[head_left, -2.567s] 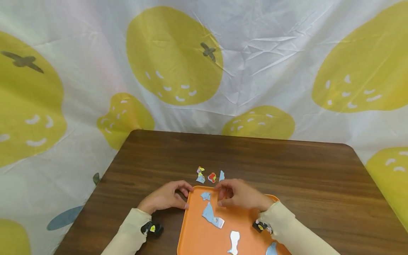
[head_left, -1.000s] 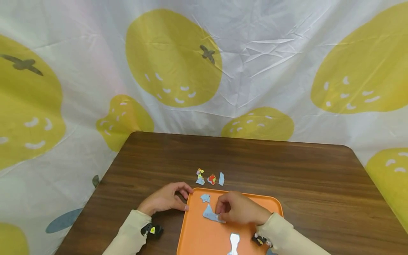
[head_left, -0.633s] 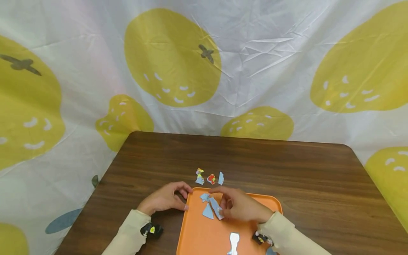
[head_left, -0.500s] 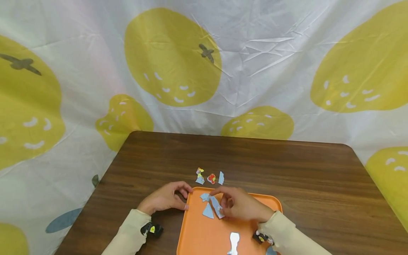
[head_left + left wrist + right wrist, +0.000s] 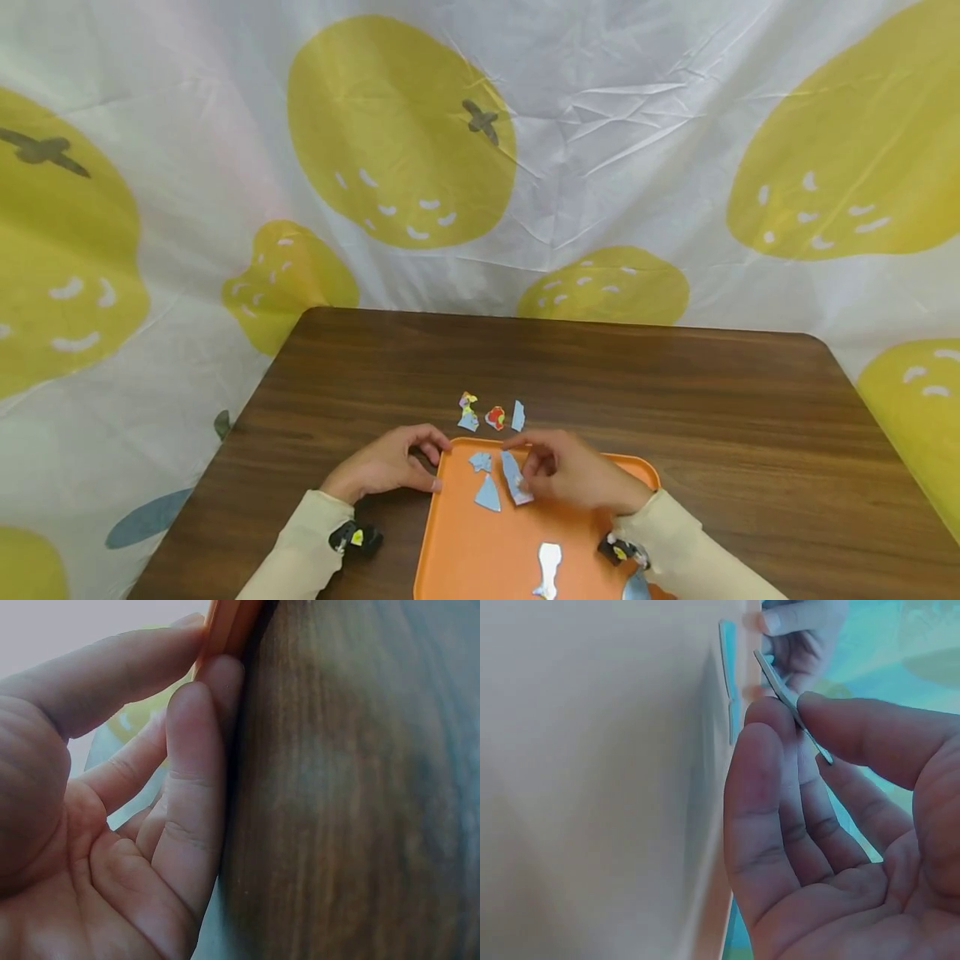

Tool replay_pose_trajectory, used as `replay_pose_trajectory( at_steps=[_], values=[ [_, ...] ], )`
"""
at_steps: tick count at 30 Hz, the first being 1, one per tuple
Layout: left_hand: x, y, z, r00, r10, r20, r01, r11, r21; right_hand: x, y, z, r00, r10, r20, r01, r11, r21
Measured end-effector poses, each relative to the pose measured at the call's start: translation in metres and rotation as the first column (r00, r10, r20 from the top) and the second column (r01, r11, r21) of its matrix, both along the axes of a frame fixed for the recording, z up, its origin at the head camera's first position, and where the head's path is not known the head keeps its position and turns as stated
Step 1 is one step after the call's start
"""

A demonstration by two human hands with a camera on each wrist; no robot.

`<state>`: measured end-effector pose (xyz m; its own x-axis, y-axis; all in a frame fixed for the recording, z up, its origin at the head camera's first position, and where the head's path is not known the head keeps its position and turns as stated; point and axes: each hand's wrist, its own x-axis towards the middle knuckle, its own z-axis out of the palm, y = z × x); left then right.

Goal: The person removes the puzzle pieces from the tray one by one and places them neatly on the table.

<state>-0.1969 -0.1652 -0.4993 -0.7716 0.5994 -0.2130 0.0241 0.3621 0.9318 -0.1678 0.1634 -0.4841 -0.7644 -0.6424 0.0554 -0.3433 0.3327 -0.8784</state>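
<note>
My right hand (image 5: 573, 468) pinches a long light-blue puzzle piece (image 5: 514, 477) between thumb and fingers over the tray. Edge-on in the right wrist view, the held piece (image 5: 781, 691) is thin and tilted, off the tray surface. To its left lie a triangular light-blue piece (image 5: 487, 494) and a small jagged blue piece (image 5: 480, 461), with a gap between them and the held one. At the far left corner of the orange tray (image 5: 465, 546), my left hand (image 5: 386, 462) holds the rim. Thumb and fingertips meet the tray edge (image 5: 231, 626) in the left wrist view.
A pale, glossy piece (image 5: 549, 568) lies nearer on the tray; a blue piece (image 5: 636, 587) is partly cut off below my right wrist. Beyond the tray, a yellow-and-blue piece (image 5: 468, 412), a red piece (image 5: 496, 417) and a narrow blue piece (image 5: 518, 415) lie on the wooden table (image 5: 675, 383).
My right hand came down onto the blue pieces, drew the long one away from the triangular one, turned it more upright and moved it slightly right. My left hand stayed at the tray corner.
</note>
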Motion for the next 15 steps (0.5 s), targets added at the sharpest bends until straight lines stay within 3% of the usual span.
replay_pose_trajectory(
  at_steps=[7,15],
  values=[
    [-0.001,-0.001,0.002,1.000,0.001,0.007,-0.001,1.000,0.002,-0.007,0.011,0.005,0.998,-0.054,0.026,0.054,0.999,-0.009],
    [0.000,-0.001,0.000,1.000,0.003,0.017,-0.003,1.000,0.004,-0.019,0.024,0.012,0.992,-0.127,0.003,0.127,0.992,-0.001]
  ],
)
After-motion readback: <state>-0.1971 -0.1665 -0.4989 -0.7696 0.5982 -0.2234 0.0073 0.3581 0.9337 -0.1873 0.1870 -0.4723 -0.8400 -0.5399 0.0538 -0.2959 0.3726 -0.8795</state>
